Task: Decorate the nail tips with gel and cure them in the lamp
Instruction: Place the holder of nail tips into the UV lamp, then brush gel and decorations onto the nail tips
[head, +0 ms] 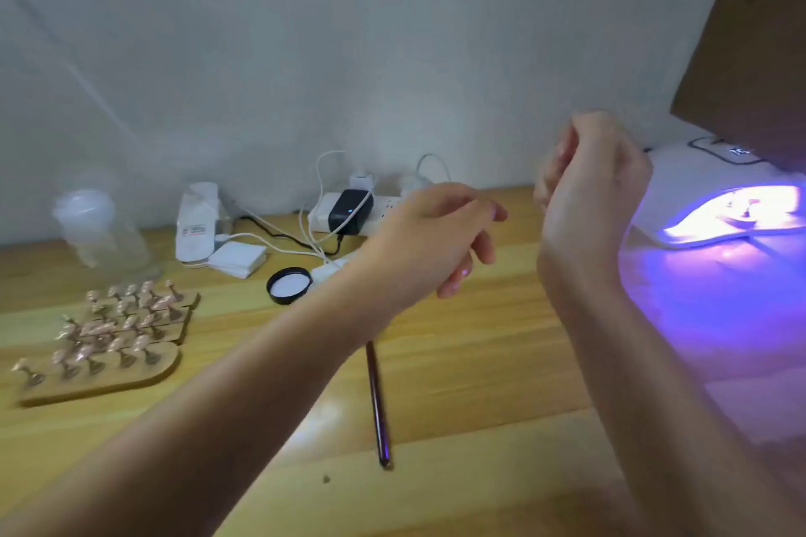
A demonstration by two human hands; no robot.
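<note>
A white curing lamp (715,174) stands at the right and glows violet; something small lies inside its mouth, too blurred to name. Wooden holder boards (100,379) at the left carry several pink nail tips (126,310) on little stands. A dark thin brush (377,401) lies on the table between my forearms. My left hand (436,235) hovers above the table centre, fingers loosely curled, holding nothing. My right hand (589,183) is raised just left of the lamp, fingers curled in loosely, with nothing visible in it.
A black lid (289,285) with a white inside lies behind the brush. A power strip (349,209) with a black adapter and white cables sits by the wall. White pads (237,258), a white packet (196,222) and a clear jar (100,231) stand at back left. Brown cardboard (754,35) leans above the lamp.
</note>
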